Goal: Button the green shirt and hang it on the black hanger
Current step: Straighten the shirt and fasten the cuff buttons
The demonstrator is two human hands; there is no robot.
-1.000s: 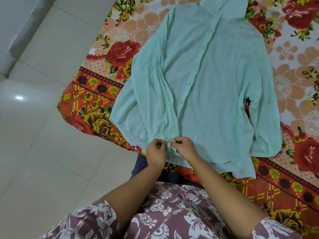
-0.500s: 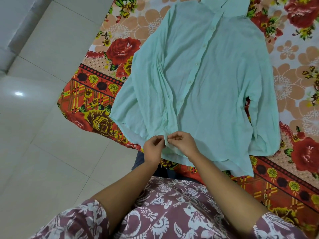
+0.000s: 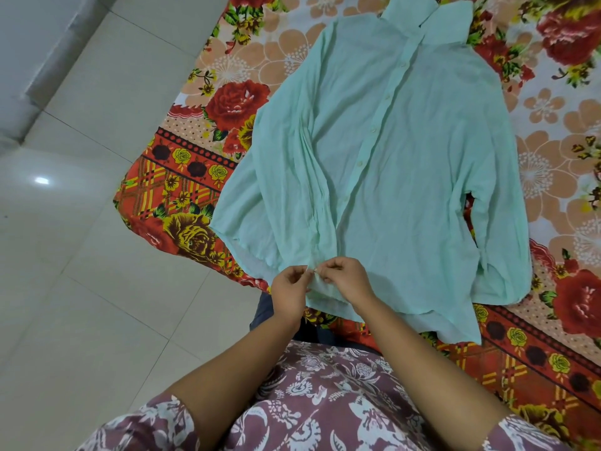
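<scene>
Hands meet at the hem (image 3: 335,299): your left hand (image 3: 287,289) and right hand (image 3: 346,281) each pinch the front opening of the green shirt (image 3: 406,177). It lies on the floral bedsheet (image 3: 182,190), long axis running from the sheet's near edge away from you, collar (image 3: 422,14) pointing far, slightly right.

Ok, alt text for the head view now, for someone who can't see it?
The left hand and right hand pinch the front edges of the green shirt together near its bottom hem. The shirt lies spread front-up, collar farthest away, on a floral bedsheet beside a tiled floor.
</scene>
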